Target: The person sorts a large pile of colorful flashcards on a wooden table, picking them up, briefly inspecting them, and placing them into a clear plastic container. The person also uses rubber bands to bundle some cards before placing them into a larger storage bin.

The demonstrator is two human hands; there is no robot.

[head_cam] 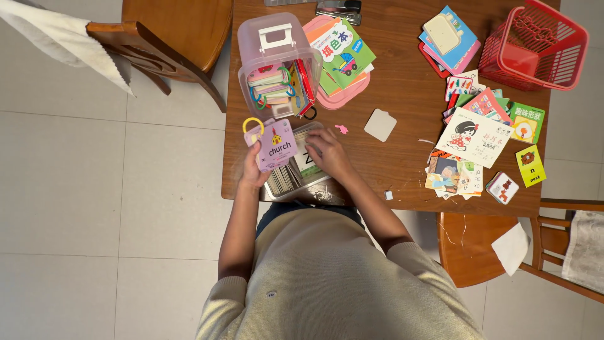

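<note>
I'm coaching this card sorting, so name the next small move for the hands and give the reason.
Probably lower the purple card set in the left hand into the metal tin. The set is held just above the tin, and the right hand rests on the cards inside, seemingly parting them for room.

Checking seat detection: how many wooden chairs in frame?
2: one wooden chair at upper left beside the table, another wooden chair at lower right, partly cropped. More may sit outside view.
</note>
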